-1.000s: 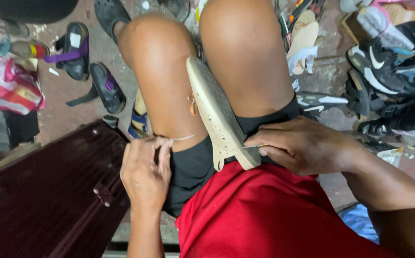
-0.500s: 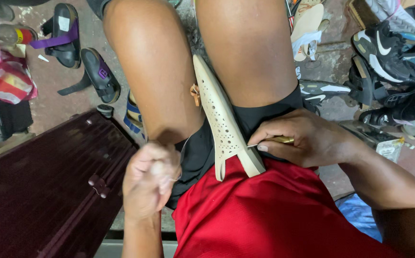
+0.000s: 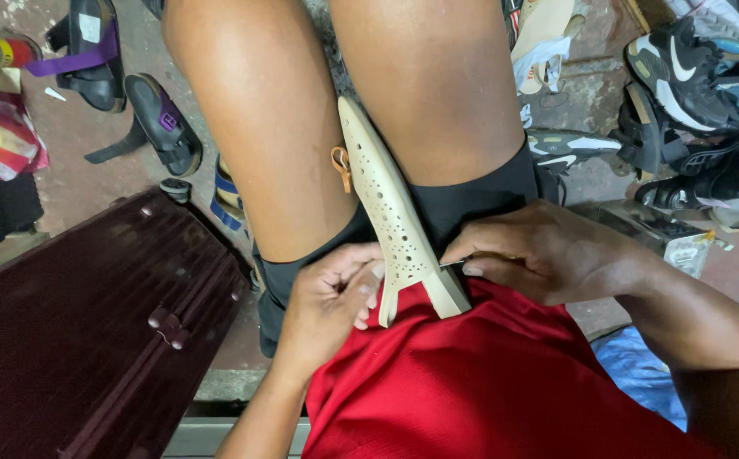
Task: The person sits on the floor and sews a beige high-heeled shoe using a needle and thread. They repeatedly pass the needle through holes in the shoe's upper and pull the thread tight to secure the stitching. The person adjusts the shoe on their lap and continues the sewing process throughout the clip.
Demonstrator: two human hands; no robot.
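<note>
Left hand curled, fingertips pinching shoe heel edge. Right hand clamps heel, pinching thin tool. Case at 8 o'clock, sandals at 10.

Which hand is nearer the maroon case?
Left. The left hand is at the beige shoe, just right of the maroon case; the right hand is beyond the shoe.

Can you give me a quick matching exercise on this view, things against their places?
Things:
1. beige perforated shoe
2. dark maroon case
3. black sandal with purple strap
4. black sneakers

Places:
A. floor, upper right
B. between the thighs, with the left hand and right hand at its near end
C. lower left, beside the left leg
D. floor, upper left

Pairs: 1-B, 2-C, 3-D, 4-A
</note>
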